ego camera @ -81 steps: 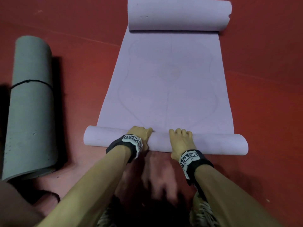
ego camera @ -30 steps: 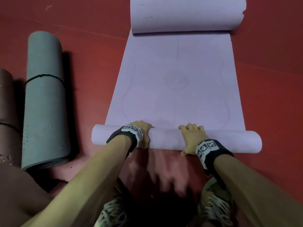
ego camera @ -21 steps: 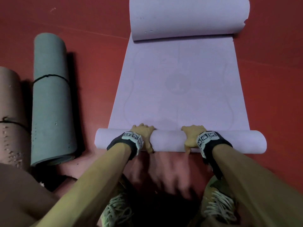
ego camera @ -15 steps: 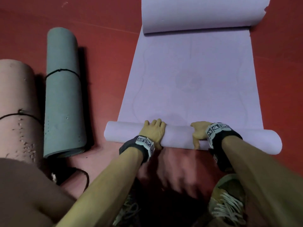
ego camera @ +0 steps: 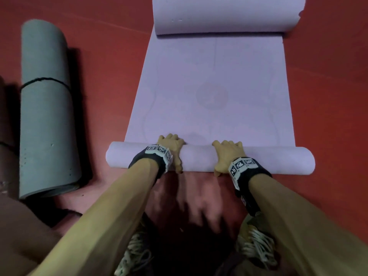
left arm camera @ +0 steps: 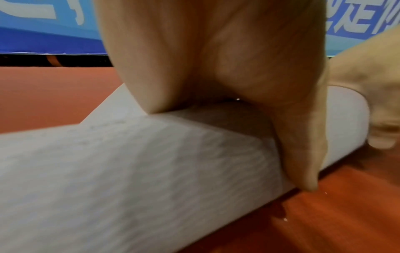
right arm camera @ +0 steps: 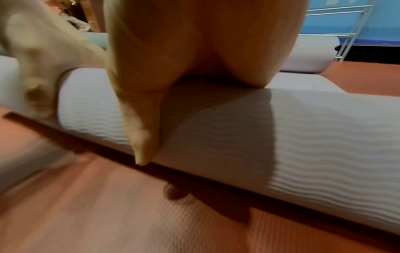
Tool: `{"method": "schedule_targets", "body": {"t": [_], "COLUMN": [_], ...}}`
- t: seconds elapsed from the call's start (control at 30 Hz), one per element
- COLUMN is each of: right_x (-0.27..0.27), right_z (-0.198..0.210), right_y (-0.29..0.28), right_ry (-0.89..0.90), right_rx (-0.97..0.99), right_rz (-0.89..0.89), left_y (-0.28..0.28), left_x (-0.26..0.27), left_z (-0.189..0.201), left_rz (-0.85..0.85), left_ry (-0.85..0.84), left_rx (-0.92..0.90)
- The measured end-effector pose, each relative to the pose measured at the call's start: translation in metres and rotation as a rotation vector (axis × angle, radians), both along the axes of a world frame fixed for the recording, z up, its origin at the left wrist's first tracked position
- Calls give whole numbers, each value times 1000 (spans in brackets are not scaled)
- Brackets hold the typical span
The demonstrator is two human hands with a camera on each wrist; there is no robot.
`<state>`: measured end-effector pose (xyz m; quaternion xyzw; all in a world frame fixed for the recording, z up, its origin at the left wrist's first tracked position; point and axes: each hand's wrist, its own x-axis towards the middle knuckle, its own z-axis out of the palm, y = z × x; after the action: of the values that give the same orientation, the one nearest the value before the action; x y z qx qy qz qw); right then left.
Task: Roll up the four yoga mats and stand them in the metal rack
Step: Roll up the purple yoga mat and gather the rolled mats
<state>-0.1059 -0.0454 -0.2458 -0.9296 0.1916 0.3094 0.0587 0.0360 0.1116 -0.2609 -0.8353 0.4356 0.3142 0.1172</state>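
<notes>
A lilac yoga mat (ego camera: 215, 92) lies flat on the red floor, its near end rolled into a tube (ego camera: 199, 160) and its far end curled up (ego camera: 225, 14). My left hand (ego camera: 173, 148) and right hand (ego camera: 227, 154) sit side by side on the middle of the tube. On each, the fingers curl over the top and the thumb lies down the near side. The wrist views show each thumb (left arm camera: 303, 154) (right arm camera: 140, 137) pressed against the tube (left arm camera: 151, 171) (right arm camera: 303, 137). A metal rack (right arm camera: 355, 30) stands beyond the far curl.
A grey rolled mat (ego camera: 45, 108) tied with a black band lies on the floor to the left. A brownish rolled mat (ego camera: 6, 160) shows at the left edge. My shoes (ego camera: 256, 248) are just behind the tube. A blue banner wall (left arm camera: 43, 34) runs behind.
The near tube has grown slightly thicker and rolled a little forward. Both hands have shifted their hold over it, the left fingers reaching further over the top.
</notes>
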Motion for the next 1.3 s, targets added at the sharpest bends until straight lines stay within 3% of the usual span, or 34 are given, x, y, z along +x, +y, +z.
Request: {"method": "schedule_targets", "body": {"t": [0.2,0.37,0.43,0.6,0.73,0.87,0.97,1.13,1.3], "right_x": [31,23,13,-25,-37,-18,-1,8,-8], "right_z": [11,11,11,11,5,11,13,7,5], "right_y": [-21,-10,-5,22,30,18,10,11,17], "right_ry": [137,207,157,55,9,87,167,210,38], "right_rx": [122,190,197,89,53,123,204,201,63], "right_rz": [-53,-83,-84,94,75,-8,-71,-45,75], "left_y": [20,22,24,29,18,38,55,55,37], "left_x": [-25,-22,-20,-10,-39,-37,-53,-50,-22], "left_z": [2,13,18,17,22,14,9,0,1], "left_rz": [-11,11,52,145,45,18,-19,-5,58], "left_ry": [-195,-89,-23,128,29,35,-156,-183,-6], "left_rx": [-184,-96,-70,87,286,15,-127,-152,-96]}}
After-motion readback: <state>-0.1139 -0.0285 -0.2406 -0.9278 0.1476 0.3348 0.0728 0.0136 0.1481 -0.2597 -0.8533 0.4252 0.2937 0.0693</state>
